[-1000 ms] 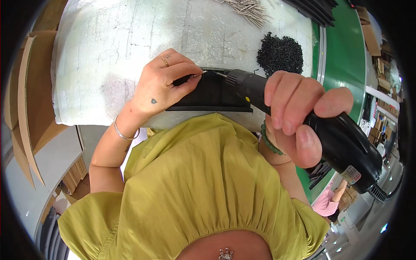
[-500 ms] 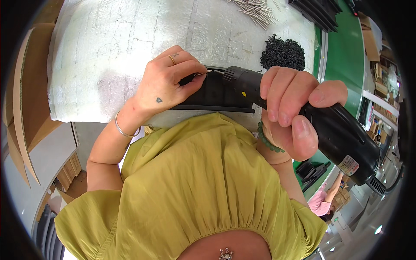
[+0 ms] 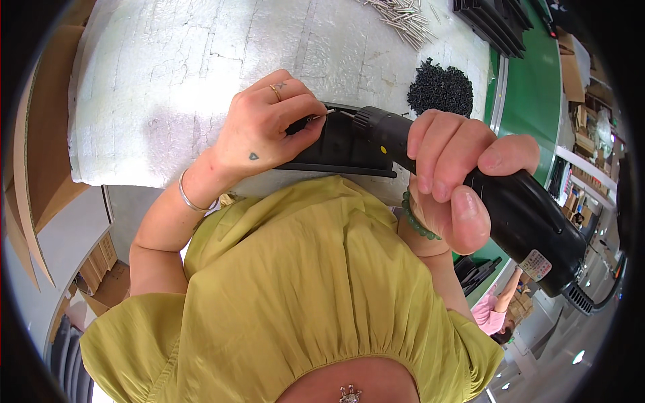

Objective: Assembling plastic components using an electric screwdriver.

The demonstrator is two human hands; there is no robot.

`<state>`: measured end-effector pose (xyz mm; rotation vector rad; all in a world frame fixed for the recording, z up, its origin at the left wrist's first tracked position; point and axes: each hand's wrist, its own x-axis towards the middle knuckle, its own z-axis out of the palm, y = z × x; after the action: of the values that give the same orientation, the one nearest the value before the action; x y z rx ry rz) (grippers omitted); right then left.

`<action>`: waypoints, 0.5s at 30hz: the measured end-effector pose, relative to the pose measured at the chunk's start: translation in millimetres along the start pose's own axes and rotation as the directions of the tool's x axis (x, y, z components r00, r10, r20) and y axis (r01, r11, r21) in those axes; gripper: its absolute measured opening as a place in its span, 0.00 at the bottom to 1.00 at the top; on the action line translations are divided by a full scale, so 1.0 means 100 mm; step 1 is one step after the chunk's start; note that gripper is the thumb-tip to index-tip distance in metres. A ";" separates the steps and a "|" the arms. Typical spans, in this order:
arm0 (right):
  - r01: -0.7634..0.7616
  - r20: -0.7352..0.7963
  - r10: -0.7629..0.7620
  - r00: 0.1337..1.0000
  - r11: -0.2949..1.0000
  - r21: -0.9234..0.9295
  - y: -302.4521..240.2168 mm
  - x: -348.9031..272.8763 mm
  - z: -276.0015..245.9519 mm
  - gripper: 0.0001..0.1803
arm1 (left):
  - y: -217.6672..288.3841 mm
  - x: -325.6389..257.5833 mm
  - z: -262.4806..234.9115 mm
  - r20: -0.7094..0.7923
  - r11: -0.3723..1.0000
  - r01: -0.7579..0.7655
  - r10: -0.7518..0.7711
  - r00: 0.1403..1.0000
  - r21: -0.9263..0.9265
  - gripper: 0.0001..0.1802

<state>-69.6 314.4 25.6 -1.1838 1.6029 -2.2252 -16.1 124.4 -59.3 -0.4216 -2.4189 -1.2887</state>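
Note:
My right hand (image 3: pixel 453 178) is wrapped around the body of a black electric screwdriver (image 3: pixel 517 215) that points left. Its tip meets a thin metal screw pinched between the fingers of my left hand (image 3: pixel 265 131). That hand also rests on a flat black plastic part (image 3: pixel 336 144) lying at the near edge of the white foam-covered table (image 3: pixel 168 80). The left hand wears a ring and a bracelet, and a green bead bracelet sits on the right wrist.
A heap of small black screws (image 3: pixel 440 87) lies on the table behind the tool. Long silver screws (image 3: pixel 403 13) are piled at the far edge beside stacked black parts (image 3: pixel 494 23). A green conveyor (image 3: pixel 531 87) runs on the right. Cardboard (image 3: pixel 37 134) stands at left.
Both hands have shifted slightly up and left with the tool and black part. The screw is now visible between the left fingers at the tool's tip.

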 end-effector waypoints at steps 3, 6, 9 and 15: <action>0.010 0.021 -0.011 1.000 0.999 0.043 -0.01 0.01 -0.01 0.18 | -0.01 -0.03 0.00 -0.008 1.000 0.004 -0.003 1.000 0.014 0.07; 0.016 -0.042 -0.013 0.999 0.998 0.062 -0.11 0.00 -0.02 0.18 | -0.01 0.02 0.03 -0.005 1.000 -0.013 0.014 1.000 0.007 0.07; 0.005 -0.036 0.001 0.999 0.987 0.161 -0.04 0.01 -0.02 0.17 | 0.00 -0.03 0.01 -0.012 0.999 0.005 -0.005 1.000 0.031 0.07; 0.038 -0.141 -0.010 0.990 0.980 0.198 -0.09 0.00 -0.14 0.16 | 0.09 0.00 -0.09 0.031 0.964 0.201 -0.198 0.980 -0.176 0.06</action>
<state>-76.2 327.8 31.7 -1.0209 1.3749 -2.4652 -10.5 121.6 -47.8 -0.2378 -2.4158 -1.6010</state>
